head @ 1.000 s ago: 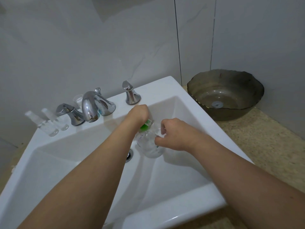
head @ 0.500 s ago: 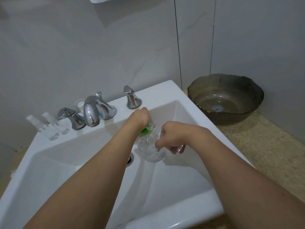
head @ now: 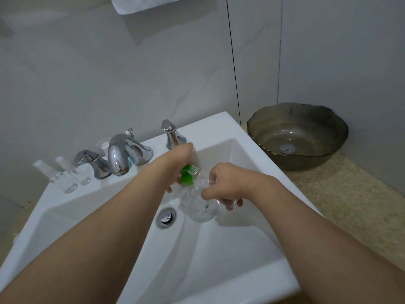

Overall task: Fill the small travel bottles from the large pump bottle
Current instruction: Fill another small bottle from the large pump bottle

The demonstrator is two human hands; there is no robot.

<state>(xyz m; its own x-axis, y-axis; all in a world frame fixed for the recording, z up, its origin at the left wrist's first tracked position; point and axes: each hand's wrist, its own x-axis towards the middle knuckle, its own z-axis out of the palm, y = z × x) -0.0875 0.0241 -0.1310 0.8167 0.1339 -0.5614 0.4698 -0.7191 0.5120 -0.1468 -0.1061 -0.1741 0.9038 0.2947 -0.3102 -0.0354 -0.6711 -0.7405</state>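
Over the white sink (head: pixel 219 288), the left hand (head: pixel 178 160) grips the green-labelled upper part of a clear large bottle (head: pixel 197 207), tilted above the drain (head: pixel 166 217). The right hand (head: pixel 225 183) curls round something small and clear, possibly a travel bottle, touching the large bottle. Two small clear bottles (head: pixel 63 178) stand beside the chrome faucet (head: pixel 118 156). A smoky glass bowl (head: pixel 298 139) sits on the speckled tabletop (head: pixel 350 205).

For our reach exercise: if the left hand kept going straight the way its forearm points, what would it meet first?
Probably the right tap handle on the sink ledge, just past the left hand, which grips a bottle; depth is unclear.
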